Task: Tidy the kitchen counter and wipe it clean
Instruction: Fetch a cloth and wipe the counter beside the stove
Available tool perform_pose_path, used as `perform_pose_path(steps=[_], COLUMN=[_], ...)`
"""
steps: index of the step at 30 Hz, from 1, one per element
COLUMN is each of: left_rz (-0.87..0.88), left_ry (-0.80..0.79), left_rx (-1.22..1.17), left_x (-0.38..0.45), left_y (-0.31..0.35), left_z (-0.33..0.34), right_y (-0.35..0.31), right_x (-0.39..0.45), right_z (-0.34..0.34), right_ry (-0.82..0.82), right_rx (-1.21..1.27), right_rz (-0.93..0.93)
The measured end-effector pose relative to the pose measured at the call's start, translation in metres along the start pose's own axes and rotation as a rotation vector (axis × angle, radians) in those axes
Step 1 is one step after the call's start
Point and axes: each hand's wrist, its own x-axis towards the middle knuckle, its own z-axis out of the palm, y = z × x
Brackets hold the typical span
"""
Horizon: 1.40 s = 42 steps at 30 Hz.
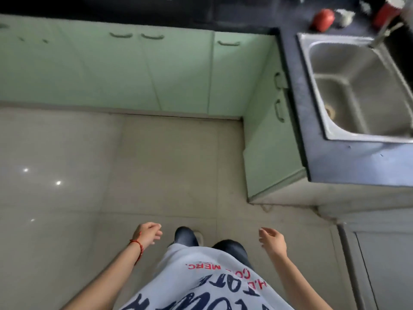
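Head view, looking nearly straight down: your left hand [148, 233] and right hand [273, 240] both hang low in front of you over the floor [156, 166], fingers loosely curled and holding nothing. There's a red string bracelet [137, 247] on your left wrist. Your shirt [201, 283] with blue and red lettering fills the bottom middle, and your dark shoes [186, 237] poke out just past its hem.

Containers: the steel sink [362, 90] sits sunk into the dark tabletop [348, 162] at the right edge. Its basin looks bare apart from the drain; everything's kinda blurry though. The tap [384, 32] leans over the far rim. Beyond the sink, on the tabletop's far corner, there's a round red thing [323, 20], a small white bowl or cup [344, 17] just beside it, and a red can or tumbler [387, 13] further right. Can't tell what's in any of them.

Surface and room: the tabletop runs in an L, along the top of the frame and down the right side, well apart from both hands. Under it are pale green cabinets [134, 70] with curved handles. The floor is glossy beige tile with a few light spots reflecting on the left.
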Motion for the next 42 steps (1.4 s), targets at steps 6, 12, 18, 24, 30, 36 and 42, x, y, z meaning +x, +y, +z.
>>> perform_pose_path(steps=[6,12,18,24,30,36,42], left_rz=[-0.085,-0.101,-0.179,-0.345,-0.511,-0.581,-0.443], left_ry=[0.064,0.216,0.354,0.412,0.516,0.474,0.458], left_rx=[-0.245,-0.480,-0.780,-1.160,-1.351,-1.398,-1.346], left_x=[0.015,0.037,0.037,0.028,0.040,0.093,0.162], left_y=[0.013,0.045,0.052,0.016,-0.025,-0.029,0.005], left_z=[-0.045,-0.099,-0.131,-0.134,-0.179,-0.286,-0.456], right_y=[-0.079,-0.190,-0.298,-0.383,-0.449,-0.510,-0.561], right_x=[0.019,0.038,0.060,0.050,-0.007,-0.074,-0.106], right_z=[0.040,0.080,0.153,0.260,0.408,0.534,0.626], right_ry=[-0.095,-0.194,-0.405,-0.565,-0.719,-0.743,-0.673], right_rx=[-0.224,-0.445,-0.672,-0.876,-0.972,-0.950,-0.996], right_rz=[-0.130,-0.262,-0.423,-0.550,-0.678,-0.710,-0.736])
